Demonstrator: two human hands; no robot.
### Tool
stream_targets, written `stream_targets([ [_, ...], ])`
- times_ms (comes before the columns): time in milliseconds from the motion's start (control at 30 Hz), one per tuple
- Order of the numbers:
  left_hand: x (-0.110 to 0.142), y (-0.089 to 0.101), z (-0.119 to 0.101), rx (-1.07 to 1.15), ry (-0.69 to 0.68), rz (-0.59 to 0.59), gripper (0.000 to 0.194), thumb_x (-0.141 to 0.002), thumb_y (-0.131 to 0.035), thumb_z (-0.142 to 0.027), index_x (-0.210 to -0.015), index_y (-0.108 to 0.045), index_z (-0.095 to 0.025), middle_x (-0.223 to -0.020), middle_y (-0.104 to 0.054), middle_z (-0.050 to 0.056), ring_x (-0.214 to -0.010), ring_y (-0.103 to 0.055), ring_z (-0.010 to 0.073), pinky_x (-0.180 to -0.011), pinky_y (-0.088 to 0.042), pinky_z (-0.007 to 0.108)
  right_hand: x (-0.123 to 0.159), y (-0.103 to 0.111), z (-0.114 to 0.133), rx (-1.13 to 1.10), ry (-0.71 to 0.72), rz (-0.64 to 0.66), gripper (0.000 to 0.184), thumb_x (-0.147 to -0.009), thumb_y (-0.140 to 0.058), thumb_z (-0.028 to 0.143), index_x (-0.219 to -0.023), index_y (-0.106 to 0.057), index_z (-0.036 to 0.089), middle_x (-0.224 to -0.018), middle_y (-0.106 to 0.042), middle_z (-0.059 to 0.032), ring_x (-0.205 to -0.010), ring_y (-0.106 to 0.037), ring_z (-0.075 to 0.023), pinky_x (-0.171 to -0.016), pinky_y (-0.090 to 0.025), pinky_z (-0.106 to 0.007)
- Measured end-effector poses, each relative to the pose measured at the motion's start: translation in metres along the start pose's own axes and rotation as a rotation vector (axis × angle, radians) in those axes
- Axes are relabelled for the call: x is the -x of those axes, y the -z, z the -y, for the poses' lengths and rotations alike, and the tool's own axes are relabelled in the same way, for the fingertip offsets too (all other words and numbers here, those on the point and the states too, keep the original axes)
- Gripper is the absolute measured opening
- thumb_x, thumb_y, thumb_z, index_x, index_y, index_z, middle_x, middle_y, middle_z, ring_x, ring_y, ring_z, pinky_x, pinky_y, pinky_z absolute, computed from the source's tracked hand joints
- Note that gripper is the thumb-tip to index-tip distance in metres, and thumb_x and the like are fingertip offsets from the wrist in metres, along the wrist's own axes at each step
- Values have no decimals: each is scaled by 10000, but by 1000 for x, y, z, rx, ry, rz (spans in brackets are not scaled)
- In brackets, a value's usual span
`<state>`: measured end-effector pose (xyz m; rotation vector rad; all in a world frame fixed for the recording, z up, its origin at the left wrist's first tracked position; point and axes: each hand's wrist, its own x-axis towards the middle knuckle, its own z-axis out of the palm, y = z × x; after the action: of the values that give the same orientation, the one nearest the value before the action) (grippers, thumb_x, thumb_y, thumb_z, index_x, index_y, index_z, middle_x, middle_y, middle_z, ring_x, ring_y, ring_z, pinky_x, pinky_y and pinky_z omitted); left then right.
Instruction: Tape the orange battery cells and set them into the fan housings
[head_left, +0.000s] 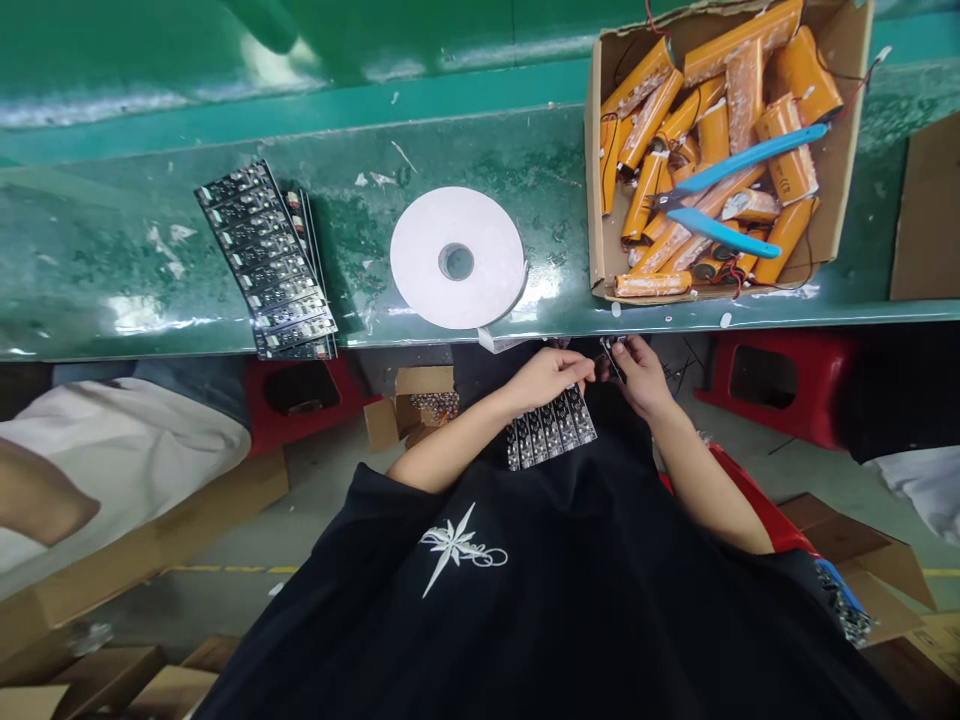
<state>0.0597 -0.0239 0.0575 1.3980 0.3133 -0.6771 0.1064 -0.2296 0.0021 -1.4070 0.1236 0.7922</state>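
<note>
A black circuit board panel (551, 432), divided into several narrow strips, slants over my lap in front of my dark shirt. My left hand (546, 380) is closed in a pinch at the panel's upper right edge, and the wrist covers part of its top. Just to the right, my right hand (643, 378) is closed on a small dark circuit board strip (613, 352) held below the bench edge. A narrow gap separates the two hands. On the bench at left rests a stack of similar circuit board panels (262, 255), fanned unevenly.
A large roll of white tape (420, 260) lies flat on the green bench (360, 290). Blue-handled cutters (739, 165) rest on orange battery packs in a cardboard box (844, 190). Red stools (780, 385) and a neighbouring person's white shirt (150, 440) flank me.
</note>
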Motion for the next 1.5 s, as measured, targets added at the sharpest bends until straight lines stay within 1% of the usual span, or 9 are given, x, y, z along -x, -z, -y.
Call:
stream_targets([
  [167,21,20,-22,-545,-167,-184,303,-1080,-584,-345,-930,-805,-203,-1015,-806,61,-978,-717,212,-969,-516,333,30,-24,4,-143,-176,222,742,-650,-978,718,-1130,-646,260,-836,-620,27,-736,-618,-182,-668,-562,-314],
  [300,37,13,-30,-553,-202,-172,259,-1070,-586,-304,-1179,-800,-206,-1250,-781,88,-1081,-725,220,-1045,-522,337,39,-43,0,68,-133,232,771,-598,-1041,586,-1190,-695,232,-1108,-741,-43,-1072,-682,-269,-998,-573,-411],
  [400,50,13,-32,-575,-94,-169,348,-1066,-609,-368,-1363,-728,-233,-1333,-768,90,-1108,-733,243,-1025,-528,339,41,-45,0,97,-152,227,669,-690,-978,615,-1161,-728,210,-1111,-769,-59,-1032,-699,-274,-983,-580,-431],
  [567,65,22,-27,-803,83,-134,315,-1110,-492,-417,-1146,-761,-256,-1073,-801,74,-981,-727,275,-898,-499,334,45,-38,4,115,-95,155,553,-754,-916,675,-983,-722,211,-944,-759,-41,-869,-684,-237,-860,-600,-397],
  [767,47,32,-3,-688,15,-180,418,-1093,-484,-460,-769,-610,-227,-751,-643,23,-728,-575,195,-722,-400,289,41,-40,1,202,-34,110,537,-779,-885,689,-975,-705,223,-917,-752,-35,-842,-673,-230,-837,-596,-394],
  [900,35,38,9,-274,-19,-30,659,-980,-520,-778,-632,-437,-224,-606,-435,-23,-619,-401,141,-634,-332,283,32,-35,6,263,31,114,490,-768,-902,643,-982,-743,231,-940,-782,-47,-869,-713,-252,-878,-609,-419],
  [1100,39,33,5,-6,122,416,784,-780,-625,-955,-679,-630,-178,-613,-519,-2,-599,-426,133,-602,-362,291,11,-13,16,378,188,7,386,-817,-865,613,-929,-768,257,-959,-806,-76,-921,-752,-300,-920,-611,-468],
  [1267,51,24,-10,-412,-108,-126,562,-1077,-401,-634,-761,-571,-201,-714,-565,5,-711,-516,158,-734,-425,305,24,-16,4,-28,-73,63,609,-742,-885,742,-1038,-677,253,-981,-774,-59,-796,-730,-252,-749,-619,-415],
  [1500,61,13,-17,-542,-261,-272,302,-1038,-574,-379,-1273,-632,-198,-1204,-725,81,-854,-682,167,-826,-554,308,48,-54,3,33,-158,234,706,-587,-1045,576,-1097,-726,206,-1054,-779,-49,-989,-725,-266,-916,-609,-402],
])
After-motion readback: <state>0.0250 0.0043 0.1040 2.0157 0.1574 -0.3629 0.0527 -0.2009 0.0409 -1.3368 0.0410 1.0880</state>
